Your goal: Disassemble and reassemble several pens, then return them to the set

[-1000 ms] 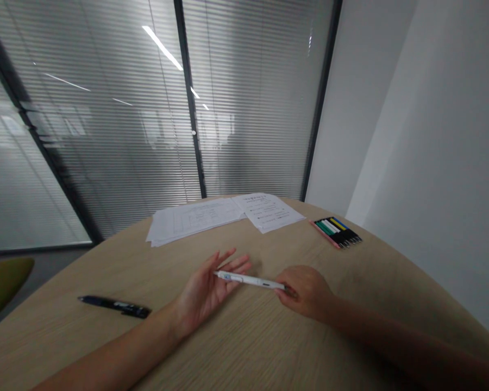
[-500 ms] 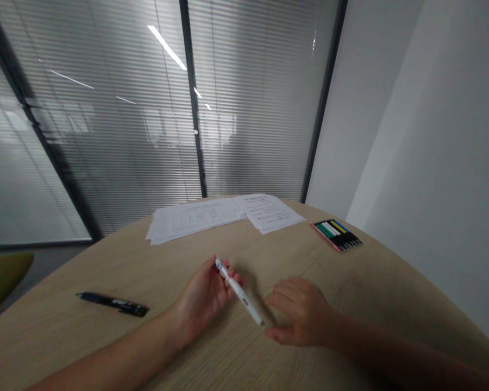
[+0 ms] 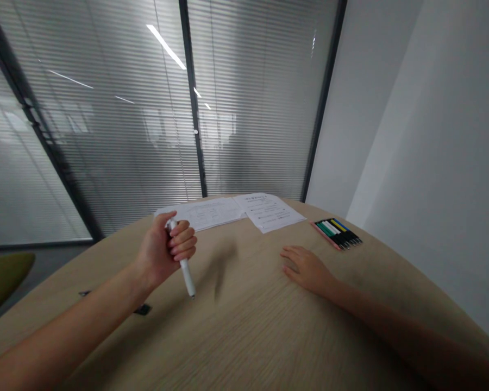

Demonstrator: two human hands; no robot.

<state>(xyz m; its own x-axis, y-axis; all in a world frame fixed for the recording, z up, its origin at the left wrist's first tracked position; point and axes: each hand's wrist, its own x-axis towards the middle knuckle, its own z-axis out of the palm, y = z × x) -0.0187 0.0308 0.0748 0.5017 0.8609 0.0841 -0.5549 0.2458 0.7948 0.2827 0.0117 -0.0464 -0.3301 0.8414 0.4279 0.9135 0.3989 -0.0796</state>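
My left hand (image 3: 165,244) is raised above the table, its fingers wrapped round a white pen (image 3: 187,278). The pen's lower end slants down out of the fist, and its upper end shows by the thumb. Below my left forearm lies a black pen (image 3: 143,309), mostly hidden; just its two ends stick out. My right hand (image 3: 307,269) rests low at the tabletop, palm down with fingers stretched to the left, and nothing shows in it.
Printed paper sheets (image 3: 269,213) lie at the far side of the wooden table (image 3: 244,336). A flat row of several coloured pens (image 3: 337,233) sits at the right. A green chair (image 3: 8,274) is at the left edge; blinds and a white wall stand behind.
My left hand has lifted and moved left and away from me, closing round the white pen and tilting it more upright. My right hand has shifted forward, away from the pen.
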